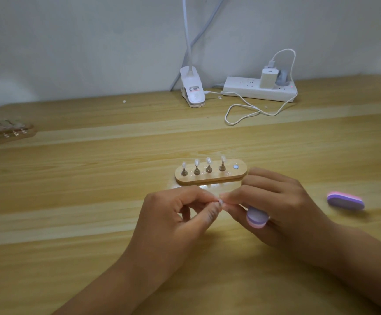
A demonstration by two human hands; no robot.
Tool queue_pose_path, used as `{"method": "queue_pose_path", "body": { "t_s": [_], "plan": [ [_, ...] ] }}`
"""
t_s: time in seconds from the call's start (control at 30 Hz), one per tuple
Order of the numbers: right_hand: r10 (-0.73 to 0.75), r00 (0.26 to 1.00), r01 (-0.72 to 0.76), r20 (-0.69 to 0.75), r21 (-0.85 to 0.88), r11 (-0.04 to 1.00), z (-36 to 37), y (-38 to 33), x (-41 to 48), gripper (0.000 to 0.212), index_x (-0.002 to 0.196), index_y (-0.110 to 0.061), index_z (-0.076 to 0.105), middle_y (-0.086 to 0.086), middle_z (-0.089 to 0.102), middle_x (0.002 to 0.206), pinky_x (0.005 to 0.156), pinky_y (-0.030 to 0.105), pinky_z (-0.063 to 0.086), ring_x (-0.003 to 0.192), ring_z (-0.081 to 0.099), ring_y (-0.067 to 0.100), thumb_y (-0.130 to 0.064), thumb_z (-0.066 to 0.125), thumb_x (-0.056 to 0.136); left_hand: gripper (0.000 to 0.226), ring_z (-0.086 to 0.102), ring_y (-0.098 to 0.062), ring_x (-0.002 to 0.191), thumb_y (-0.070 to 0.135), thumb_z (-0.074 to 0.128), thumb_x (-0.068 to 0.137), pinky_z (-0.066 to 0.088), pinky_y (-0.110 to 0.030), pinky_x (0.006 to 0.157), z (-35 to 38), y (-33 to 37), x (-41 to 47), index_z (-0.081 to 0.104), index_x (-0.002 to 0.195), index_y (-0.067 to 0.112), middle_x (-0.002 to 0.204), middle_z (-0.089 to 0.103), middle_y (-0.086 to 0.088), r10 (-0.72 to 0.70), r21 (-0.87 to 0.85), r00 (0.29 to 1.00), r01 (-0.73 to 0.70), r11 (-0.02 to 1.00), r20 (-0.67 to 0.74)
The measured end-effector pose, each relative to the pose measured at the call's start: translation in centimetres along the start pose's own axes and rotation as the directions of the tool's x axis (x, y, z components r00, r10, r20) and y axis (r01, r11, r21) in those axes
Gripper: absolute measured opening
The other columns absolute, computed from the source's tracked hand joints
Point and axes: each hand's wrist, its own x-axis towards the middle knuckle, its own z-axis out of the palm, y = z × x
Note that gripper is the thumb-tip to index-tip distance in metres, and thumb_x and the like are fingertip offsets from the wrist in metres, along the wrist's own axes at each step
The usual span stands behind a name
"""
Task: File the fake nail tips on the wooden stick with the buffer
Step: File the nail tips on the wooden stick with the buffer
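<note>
Near the wooden stand [210, 178]: left hand [175, 214] pinches nail tip [220, 201], right hand [282, 208] grips buffer [256, 218]; tip looks light, flexy, so hold its base.

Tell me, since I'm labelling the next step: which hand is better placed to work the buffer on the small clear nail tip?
The right hand, likely: the purple-and-pink oval buffer is held in its fingers, while the left hand pinches the small clear nail tip.

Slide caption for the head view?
Left hand and right hand pinch a nail tip; right also holds a buffer near the wooden stand.
</note>
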Motion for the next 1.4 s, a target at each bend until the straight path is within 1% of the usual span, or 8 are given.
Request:
{"method": "queue_pose_path", "body": {
  "t_s": [0.13,0.23,0.4,0.57,0.8,0.93,1.17,1.4],
  "plan": [
    [0.066,0.998,-0.066,-0.005,0.020,0.998,-0.14,-0.09,0.09,0.015,0.089,-0.004,0.074,0.001,0.059,0.077,0.061,0.030,0.044,0.070,0.049,0.017,-0.016,0.067,0.094,0.006,0.063,-0.007,0.063,0.025,0.072,0.079,0.049,-0.027,0.054,-0.09,-0.22,0.24,0.077,0.080,0.026,0.071,0.071,0.007,-0.092,-0.122,0.995,0.095,0.988,0.026],
    [0.099,0.995,-0.099,0.005,0.034,0.995,-0.17,-0.15,0.06,0.021,0.093,-0.006,0.075,0.000,0.060,0.079,0.064,0.028,0.045,0.072,0.052,0.015,-0.025,0.066,0.093,0.007,0.066,-0.008,0.064,0.029,0.071,0.080,0.049,-0.022,0.053,-0.09,-0.40,0.22,0.076,0.085,0.028,0.071,0.072,0.005,-0.149,-0.193,0.986,0.160,0.968,0.069],
    [0.146,0.989,-0.146,0.005,0.038,0.989,-0.23,-0.09,-0.07,0.019,0.097,-0.009,0.076,-0.003,0.058,0.081,0.064,0.031,0.046,0.076,0.050,0.012,-0.024,0.065,0.093,0.019,0.071,-0.014,0.069,0.045,0.070,0.074,0.048,-0.016,0.056,0.09,-0.50,0.11,0.072,0.089,0.034,0.073,0.075,0.003,-0.191,-0.277,0.974,0.218,0.936,0.121],
    [0.204,0.979,-0.204,0.005,0.111,0.973,-0.34,-0.26,0.00,0.020,0.095,-0.012,0.075,-0.009,0.052,0.080,0.067,0.026,0.045,0.076,0.048,0.007,-0.029,0.065,0.092,0.022,0.063,-0.009,0.061,0.030,0.076,0.077,0.049,-0.019,0.055,-0.04,-0.32,0.17,0.065,0.097,0.033,0.076,0.076,0.000,-0.230,-0.322,0.961,0.269,0.908,0.156],
    [0.254,0.967,-0.253,0.019,0.170,0.952,-0.45,-0.46,0.16,0.012,0.092,-0.009,0.076,-0.010,0.055,0.079,0.070,0.011,0.038,0.074,0.049,-0.002,-0.018,0.073,0.085,0.025,0.073,-0.017,0.075,0.019,0.080,0.076,0.055,-0.024,0.060,-0.22,-0.26,0.08,0.071,0.097,0.027,0.083,0.077,-0.002,-0.181,-0.381,0.969,0.233,0.895,0.166],
    [0.206,0.978,-0.204,-0.005,0.119,0.972,-0.39,-0.47,-0.01,0.017,0.093,-0.009,0.076,-0.005,0.057,0.078,0.066,0.019,0.043,0.072,0.051,0.008,-0.025,0.072,0.089,0.023,0.074,-0.019,0.073,0.019,0.080,0.074,0.056,-0.025,0.058,-0.22,-0.27,0.12,0.073,0.095,0.022,0.080,0.076,-0.007,-0.205,-0.439,0.965,0.257,0.861,0.162],
    [-0.072,0.997,0.061,-0.039,-0.234,0.970,0.09,-0.40,0.10,0.015,0.078,-0.005,0.074,0.006,0.058,0.071,0.059,0.035,0.044,0.064,0.050,0.026,-0.012,0.071,0.091,0.031,0.069,-0.021,0.058,0.012,0.080,0.073,0.054,-0.025,0.057,0.02,-0.27,0.24,0.071,0.101,0.024,0.077,0.075,-0.009,-0.247,-0.423,0.950,0.308,0.852,0.193],
    [-0.073,0.992,0.044,-0.104,-0.261,0.964,-0.32,0.05,0.02,0.014,0.076,-0.004,0.073,0.007,0.057,0.068,0.060,0.035,0.043,0.063,0.047,0.025,-0.008,0.071,0.089,0.037,0.071,-0.018,0.075,0.001,0.080,0.070,0.056,-0.027,0.059,-0.02,-0.34,0.20,0.071,0.100,0.021,0.084,0.075,-0.009,-0.207,-0.464,0.953,0.289,0.837,0.221]
  ]
}}
